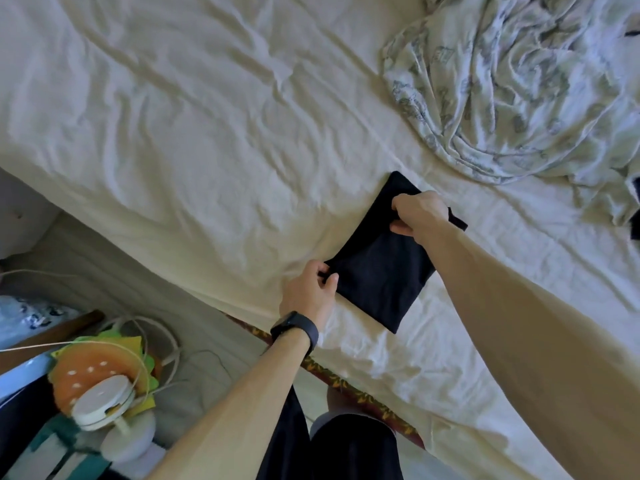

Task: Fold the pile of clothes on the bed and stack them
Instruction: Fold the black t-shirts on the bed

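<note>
A folded black garment (382, 268) lies flat near the front edge of the bed, which has a cream sheet (214, 140). My left hand (311, 292), with a dark watch on the wrist, pinches the garment's left corner. My right hand (420, 213) grips its far edge, fingers curled round the cloth. A rumpled white cloth with a grey-green pattern (519, 84) is heaped at the upper right. Bits of dark clothing (635, 220) peek out at the right edge beside it.
Left of the bed stands clutter: a burger-shaped plush (100, 368), a white round device (102, 398) with cords, and a blue item (20, 372). A patterned bed trim (346, 382) runs along the mattress edge. My dark-clothed legs (346, 445) are at the bottom.
</note>
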